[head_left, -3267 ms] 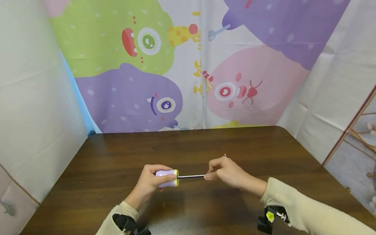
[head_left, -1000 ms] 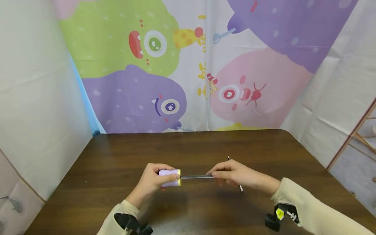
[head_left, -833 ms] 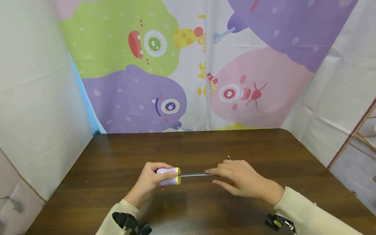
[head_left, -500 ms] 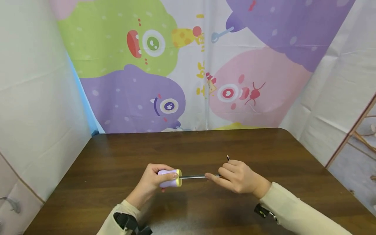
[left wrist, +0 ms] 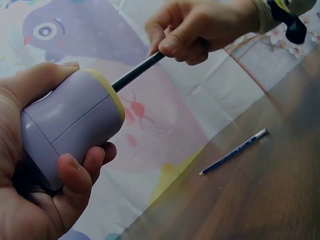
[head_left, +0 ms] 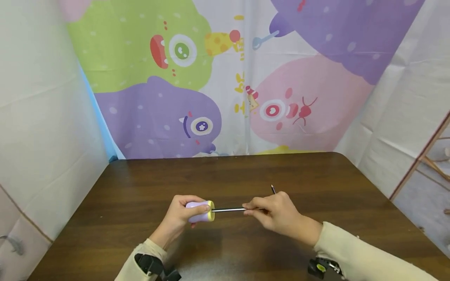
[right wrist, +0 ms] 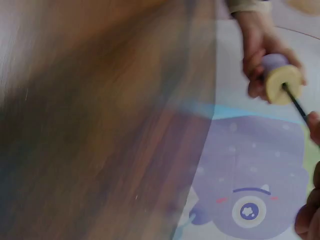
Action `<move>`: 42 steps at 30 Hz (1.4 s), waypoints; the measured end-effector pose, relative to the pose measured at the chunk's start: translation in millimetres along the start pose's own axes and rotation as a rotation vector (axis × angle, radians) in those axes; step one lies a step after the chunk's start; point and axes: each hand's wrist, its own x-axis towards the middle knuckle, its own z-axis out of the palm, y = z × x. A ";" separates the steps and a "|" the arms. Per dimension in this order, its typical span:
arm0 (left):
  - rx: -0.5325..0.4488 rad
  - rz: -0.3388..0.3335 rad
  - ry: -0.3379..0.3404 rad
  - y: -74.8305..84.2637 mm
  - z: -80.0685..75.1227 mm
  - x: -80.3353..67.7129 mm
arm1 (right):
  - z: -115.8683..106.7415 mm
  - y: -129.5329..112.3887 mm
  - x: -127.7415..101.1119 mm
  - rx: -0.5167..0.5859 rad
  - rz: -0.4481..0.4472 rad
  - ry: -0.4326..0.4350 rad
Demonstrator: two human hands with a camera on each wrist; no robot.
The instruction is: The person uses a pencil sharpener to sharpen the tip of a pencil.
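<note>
My left hand grips a lilac pencil sharpener with a yellow end, fingers and thumb wrapped round its body. A dark striped pencil sticks into the hole of that yellow end, roughly level above the table. At the pencil's other end, my right hand pinches it between thumb and fingers. The left wrist view shows the sharpener close up and the pencil running to the right hand. The pencil's tip is hidden inside the sharpener.
A second pencil, blue with a sharpened point, lies on the brown wooden table; in the head view the right hand partly covers it. A cloth with cartoon monsters hangs behind the table, with pale cloths at both sides.
My right hand loosened, turned with its fingers opened along the pencil, then took the pencil in a pinch again. The left hand keeps holding the sharpener in nearly the same place.
</note>
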 end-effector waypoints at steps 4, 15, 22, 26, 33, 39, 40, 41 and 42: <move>0.003 -0.004 -0.005 -3.0 3.0 -0.1 | -10.7 -12.9 6.8 0.111 0.373 -0.136; 0.060 0.018 -0.006 -3.8 7.3 -0.7 | -26.7 -2.3 15.3 0.830 1.311 -0.470; 0.170 0.039 -0.001 -3.2 3.9 1.4 | -25.9 11.4 10.1 1.042 1.386 -0.545; 0.175 0.039 0.007 -4.1 2.2 2.8 | -26.7 14.4 6.9 0.797 1.077 -0.488; 0.151 0.014 0.052 0.3 -2.0 2.2 | -20.4 19.9 -6.5 -0.155 -0.106 -0.221; 0.074 0.001 0.035 -3.3 -0.5 2.1 | -16.3 27.9 4.6 -0.478 -0.643 0.066; 0.064 -0.006 0.032 -5.3 0.5 2.5 | -14.7 28.2 6.7 -0.493 -0.672 0.109; 0.058 -0.012 0.031 -6.6 1.5 2.4 | -11.6 28.6 8.0 -0.497 -0.679 0.154; 0.052 -0.017 0.033 -7.5 2.1 2.5 | -7.8 29.3 8.4 -0.488 -0.670 0.193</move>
